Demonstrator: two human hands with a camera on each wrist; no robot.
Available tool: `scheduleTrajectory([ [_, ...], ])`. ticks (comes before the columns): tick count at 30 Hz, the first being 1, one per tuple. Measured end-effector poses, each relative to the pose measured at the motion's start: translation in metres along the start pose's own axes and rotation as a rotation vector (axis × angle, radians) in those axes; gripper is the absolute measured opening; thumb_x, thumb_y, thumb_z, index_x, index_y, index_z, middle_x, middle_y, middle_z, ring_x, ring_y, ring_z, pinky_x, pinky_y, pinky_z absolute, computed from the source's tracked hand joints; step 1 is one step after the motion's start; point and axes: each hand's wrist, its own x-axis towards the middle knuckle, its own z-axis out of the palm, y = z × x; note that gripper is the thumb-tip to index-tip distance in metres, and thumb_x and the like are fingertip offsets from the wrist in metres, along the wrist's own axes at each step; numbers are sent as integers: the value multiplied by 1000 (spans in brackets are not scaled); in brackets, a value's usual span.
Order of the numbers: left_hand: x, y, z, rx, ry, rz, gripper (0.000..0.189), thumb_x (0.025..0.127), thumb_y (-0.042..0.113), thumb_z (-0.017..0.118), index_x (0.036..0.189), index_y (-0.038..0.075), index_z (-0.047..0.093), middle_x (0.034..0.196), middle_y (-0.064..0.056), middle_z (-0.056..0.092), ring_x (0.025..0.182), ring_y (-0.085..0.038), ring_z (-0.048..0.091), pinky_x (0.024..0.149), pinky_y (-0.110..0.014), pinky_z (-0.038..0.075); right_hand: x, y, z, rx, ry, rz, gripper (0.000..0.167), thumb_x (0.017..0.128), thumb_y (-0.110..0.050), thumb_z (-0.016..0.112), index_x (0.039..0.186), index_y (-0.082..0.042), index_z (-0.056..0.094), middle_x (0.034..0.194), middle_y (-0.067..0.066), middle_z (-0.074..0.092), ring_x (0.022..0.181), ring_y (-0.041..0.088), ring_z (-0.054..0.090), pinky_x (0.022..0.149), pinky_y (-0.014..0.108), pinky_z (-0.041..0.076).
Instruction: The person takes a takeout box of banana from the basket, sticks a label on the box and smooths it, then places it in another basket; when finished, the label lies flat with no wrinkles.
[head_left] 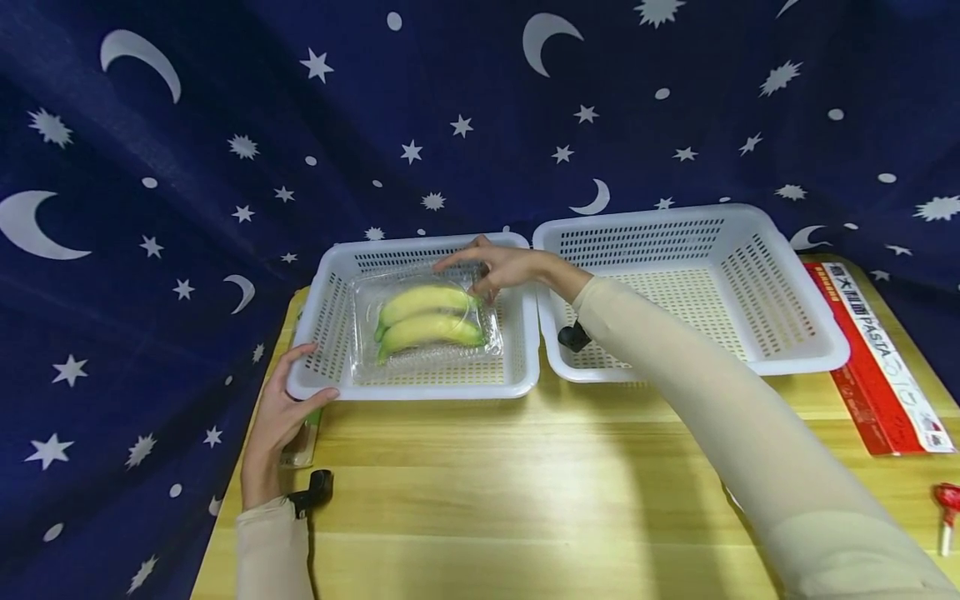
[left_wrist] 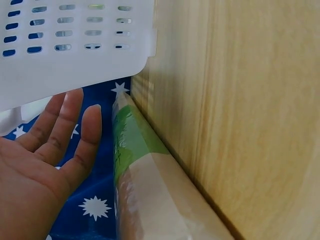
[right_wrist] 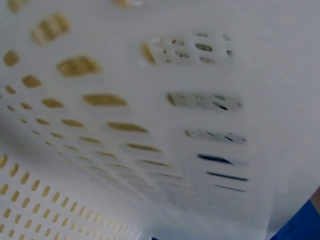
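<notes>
A clear plastic box (head_left: pixel 363 354) with two yellow-green bananas (head_left: pixel 431 327) lies inside the left white basket (head_left: pixel 420 392). My right hand (head_left: pixel 504 265) reaches over it and grips the box at its back right corner, fingers bent. In the head view, my left hand (head_left: pixel 279 408) is at the basket's front left corner, thumb along the front rim and a finger on the left side. The left wrist view shows its other fingers (left_wrist: pixel 90 125) loosely extended below the basket wall (left_wrist: pixel 75 65). The right wrist view shows only slotted basket walls, not the fingers.
Another white basket (head_left: pixel 795 362) stands close on the right, under my right forearm. A red and white pasta packet (head_left: pixel 888 367) lies beside it, with a red-headed object (head_left: pixel 948 500) nearer me. A green and beige package (left_wrist: pixel 145 155) lies by the left table edge. Starry cloth (head_left: pixel 450 100) hangs behind.
</notes>
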Motion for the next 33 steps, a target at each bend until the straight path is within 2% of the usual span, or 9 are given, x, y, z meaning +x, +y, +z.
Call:
scheduleTrajectory([
  [3,0,2,1,-20,-6,8,80,75,-18,73,144,-1,36,152,-26,29,126,-26,45,89,-11,47,-3,-2,0,15,10,-4,71,86,3,62,147,-28,44,138,12,19,72,22,54,78,52,58],
  [9,-1,2,2,-64,-16,9,78,76,-19,71,143,-4,34,153,-28,25,129,-45,38,89,-11,48,-9,-5,1,35,8,3,71,86,2,62,147,-29,44,136,12,20,75,23,56,79,51,58],
  [13,-3,1,2,-80,-16,4,77,76,-19,70,142,-6,33,153,-28,24,129,-47,35,89,-11,48,-16,-9,0,96,-4,-4,69,89,2,59,148,-29,43,137,13,16,82,27,62,84,53,57],
  [15,-4,1,2,-98,-19,3,77,76,-20,70,142,-6,33,153,-28,24,129,-43,37,89,-11,48,-21,-12,-2,130,-5,-17,68,90,2,56,148,-29,42,138,12,14,89,30,62,85,52,57],
  [19,-5,1,1,-119,-27,12,77,76,-21,69,142,-6,33,152,-28,24,126,-22,45,89,-13,49,-34,-18,-8,155,9,-44,66,92,2,53,148,-30,41,143,9,11,97,30,57,86,47,58],
  [21,-5,1,1,-114,-27,16,76,76,-21,69,142,-6,33,151,-28,26,121,-11,47,89,-12,50,-42,-21,-11,161,22,-51,65,92,1,52,148,-31,41,145,7,10,96,28,56,85,46,58],
  [24,-5,3,1,-96,-27,16,76,77,-20,69,142,-6,33,150,-29,27,119,-9,48,88,-12,49,-57,-27,-14,165,42,-47,65,93,0,53,148,-32,41,147,6,12,94,26,54,86,47,58],
  [28,-5,6,1,-44,-24,9,76,78,-16,71,143,-4,34,152,-29,26,123,-18,47,87,-10,48,-83,-36,-15,144,70,-56,64,94,-2,53,149,-32,40,146,7,18,95,25,50,87,44,57],
  [33,-4,8,0,-30,-25,-3,76,79,-15,71,143,-3,34,154,-28,24,130,-46,37,87,-9,48,-116,-43,-8,160,91,-116,62,94,0,52,151,-23,38,146,9,21,102,28,48,86,45,57],
])
